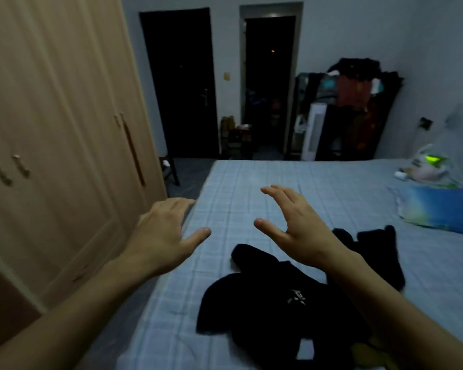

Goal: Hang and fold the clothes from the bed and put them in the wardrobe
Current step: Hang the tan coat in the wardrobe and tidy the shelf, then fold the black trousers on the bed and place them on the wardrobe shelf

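Observation:
A heap of black clothes point(273, 308) lies crumpled on the bed point(251, 188), which has a pale blue checked sheet. One garment shows a small pale logo. My left hand point(161, 233) hovers over the bed's left edge, fingers spread and empty. My right hand point(294, 225) is raised above the clothes, fingers relaxed and apart, holding nothing. The light wooden wardrobe point(59, 145) stands at the left with its doors shut.
A colourful pillow point(439, 206) and a plastic bag point(428, 166) lie at the bed's right side. Beyond the bed are a dark door point(179, 84), an open doorway point(267, 84), a loaded clothes rack point(353, 110) and a white tower fan point(314, 132).

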`<state>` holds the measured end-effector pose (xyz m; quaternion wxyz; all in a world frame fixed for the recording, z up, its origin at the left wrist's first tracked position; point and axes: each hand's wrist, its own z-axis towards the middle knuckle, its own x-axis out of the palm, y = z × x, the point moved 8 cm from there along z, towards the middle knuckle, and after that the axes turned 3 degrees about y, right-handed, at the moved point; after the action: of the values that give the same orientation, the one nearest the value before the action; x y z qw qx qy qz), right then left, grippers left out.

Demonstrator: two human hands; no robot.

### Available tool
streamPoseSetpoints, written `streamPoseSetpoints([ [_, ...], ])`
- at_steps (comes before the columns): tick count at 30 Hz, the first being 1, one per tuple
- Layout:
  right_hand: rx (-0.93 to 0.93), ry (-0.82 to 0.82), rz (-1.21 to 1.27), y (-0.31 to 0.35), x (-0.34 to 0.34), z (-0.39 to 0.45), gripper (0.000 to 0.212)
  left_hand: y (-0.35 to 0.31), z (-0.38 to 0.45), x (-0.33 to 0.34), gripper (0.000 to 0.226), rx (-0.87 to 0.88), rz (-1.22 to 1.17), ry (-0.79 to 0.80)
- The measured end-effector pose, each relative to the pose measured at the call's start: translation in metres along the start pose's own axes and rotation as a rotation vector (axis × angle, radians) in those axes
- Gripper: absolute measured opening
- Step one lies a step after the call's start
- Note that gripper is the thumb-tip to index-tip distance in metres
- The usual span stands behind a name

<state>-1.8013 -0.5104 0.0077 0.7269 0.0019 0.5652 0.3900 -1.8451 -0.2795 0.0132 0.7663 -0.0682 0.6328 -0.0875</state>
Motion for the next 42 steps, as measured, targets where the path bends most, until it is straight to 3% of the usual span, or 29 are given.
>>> streamPoseSetpoints([
  [8, 0.241, -0.046, -0.099, -0.077, -0.028, -0.051, 0.077, -0.073, 0.045, 0.056, 0.080, 0.232, -0.139, 0.108],
  [16, 0.412, -0.114, -0.241, -0.086, -0.047, -0.069, 0.073, -0.085, 0.075, 0.086, 0.087, 0.396, -0.321, 0.153],
  [23, 0.582, -0.054, -0.332, -0.113, -0.042, -0.134, 0.083, -0.118, 0.062, 0.150, 0.093, 0.433, -0.455, 0.297],
  [28, 0.684, -0.132, -0.279, -0.142, -0.055, -0.185, 0.074, -0.159, 0.046, 0.182, 0.065, 0.503, -0.442, 0.360],
  [34, 0.721, -0.163, -0.182, -0.202, -0.068, -0.246, 0.074, -0.208, 0.035, 0.208, 0.062, 0.511, -0.376, 0.370],
  [42, 0.742, -0.181, -0.047, -0.304, -0.099, -0.329, 0.064, -0.340, 0.003, 0.258, 0.059, 0.433, -0.397, 0.404],
])
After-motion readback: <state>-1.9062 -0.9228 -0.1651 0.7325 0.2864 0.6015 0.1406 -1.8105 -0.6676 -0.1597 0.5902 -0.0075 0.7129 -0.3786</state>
